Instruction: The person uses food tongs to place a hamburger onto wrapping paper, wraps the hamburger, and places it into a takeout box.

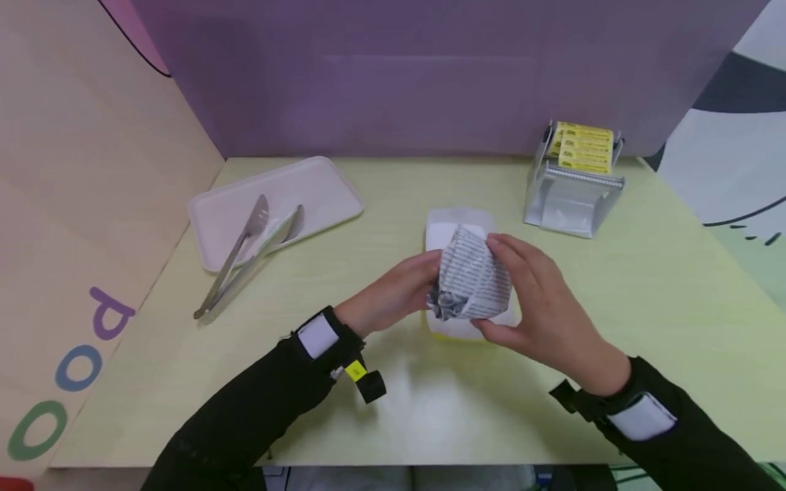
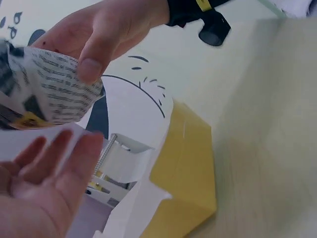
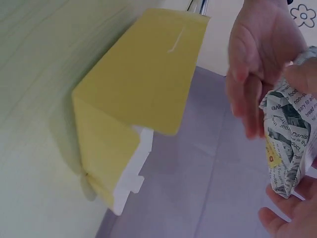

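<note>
A parcel wrapped in newsprint-patterned paper (image 1: 473, 276), with a crumpled end and a yellow sticker seen in the wrist views, is held up over an open box. My right hand (image 1: 549, 310) grips it from the right, thumb below and fingers on top. My left hand (image 1: 396, 290) is at its left side, partly hidden in the head view. In the left wrist view that left hand (image 2: 47, 181) has its fingers extended, apart from the parcel. The box (image 3: 133, 74) is yellow outside and white inside, with raised flaps, and stands on the table below both hands.
A white tray (image 1: 282, 184) lies at the back left, with metal tongs (image 1: 236, 262) leaning over its front edge. At the back right stands a clear dispenser (image 1: 571, 201) with a roll of yellow stickers (image 1: 586, 146). A purple panel (image 1: 381, 82) borders the table's back.
</note>
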Available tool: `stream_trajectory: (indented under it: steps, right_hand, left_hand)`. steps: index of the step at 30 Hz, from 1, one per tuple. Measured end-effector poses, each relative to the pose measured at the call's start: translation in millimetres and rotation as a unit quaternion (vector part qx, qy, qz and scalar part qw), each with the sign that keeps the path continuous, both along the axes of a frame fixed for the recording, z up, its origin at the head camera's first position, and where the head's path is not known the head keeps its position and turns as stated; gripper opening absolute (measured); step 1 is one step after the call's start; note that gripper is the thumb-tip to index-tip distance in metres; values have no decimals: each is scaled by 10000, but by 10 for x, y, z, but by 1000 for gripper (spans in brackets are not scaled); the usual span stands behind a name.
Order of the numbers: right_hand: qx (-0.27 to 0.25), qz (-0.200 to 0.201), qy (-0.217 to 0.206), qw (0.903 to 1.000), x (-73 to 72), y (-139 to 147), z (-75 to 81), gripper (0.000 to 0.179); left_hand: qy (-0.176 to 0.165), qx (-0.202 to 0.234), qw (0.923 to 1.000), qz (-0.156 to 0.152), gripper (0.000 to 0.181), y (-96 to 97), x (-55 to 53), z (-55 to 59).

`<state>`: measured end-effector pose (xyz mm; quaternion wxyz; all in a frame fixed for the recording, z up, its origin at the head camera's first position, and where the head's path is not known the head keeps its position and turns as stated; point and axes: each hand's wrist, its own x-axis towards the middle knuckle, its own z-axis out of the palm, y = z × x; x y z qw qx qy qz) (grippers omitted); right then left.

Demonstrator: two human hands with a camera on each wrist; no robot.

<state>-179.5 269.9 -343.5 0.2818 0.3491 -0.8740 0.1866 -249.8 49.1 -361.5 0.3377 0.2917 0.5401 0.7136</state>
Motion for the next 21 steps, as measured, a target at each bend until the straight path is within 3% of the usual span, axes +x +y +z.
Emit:
stream_trajectory:
  steps: [3, 6, 8, 11, 14, 21]
  right_hand:
    - [275, -208, -354, 9988, -8, 78, -11, 100]
    - [544, -405, -984, 9928, -29, 156, -30, 102]
    - [738, -488, -1488, 9849, -69, 189, -56, 99]
    - [985, -538, -2217, 9686, -147, 215, -113, 96]
    - [1177, -530, -2641, 9558, -225, 218, -176, 94]
    - [1368, -574, -2996, 9424, -299, 206, -239, 90]
  left_hand:
    - [407, -576, 9946, 764, 44, -13, -26, 8]
    - [822, -1071, 9801, 1455, 39, -20, -54, -11]
    - [1219, -1459, 9678, 1648, 40, -22, -68, -41]
    - [1874, -2171, 9433, 1674, 48, 1, -77, -101]
    - [2296, -2721, 9197, 1652, 50, 31, -77, -150]
    - [2363, -3248, 9045, 1431, 47, 58, -89, -232]
